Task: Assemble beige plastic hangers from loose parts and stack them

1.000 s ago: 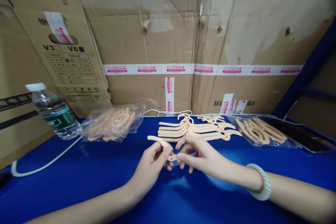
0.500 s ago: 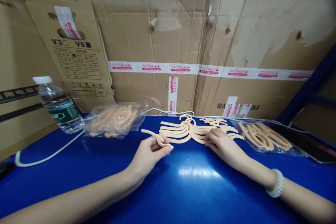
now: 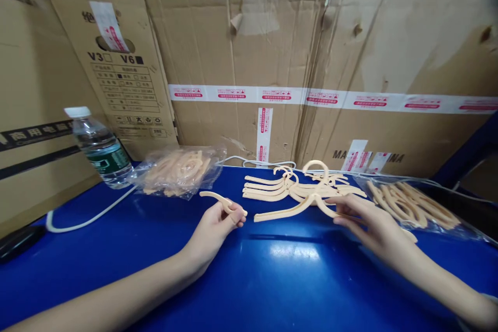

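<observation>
My left hand (image 3: 212, 233) is closed on a short curved beige plastic piece (image 3: 212, 196), pinched between thumb and fingers. Its tip sticks out to the upper left, and my fingers hide part of the other end. A beige plastic clothes hanger (image 3: 286, 214) is gripped by its right arm in my right hand (image 3: 371, 220). It is raised a little above the table, with its hook pointing up and back. Just behind it lies a row of similar hangers (image 3: 264, 196), overlapping one another. Several small loose beige pieces (image 3: 336, 178) rest behind these on the right.
Clear bags of beige parts lie left (image 3: 177, 172) and right (image 3: 414, 205) on the blue table (image 3: 241, 290). A water bottle (image 3: 105, 153) stands at the left, near a white cable (image 3: 91, 220) and a black object (image 3: 19, 243). Cardboard (image 3: 241, 52) walls the back.
My right hand has taken the front hanger from the row and moved it toward me and to the right. My left hand still holds the curved piece, with its fingers more closed.
</observation>
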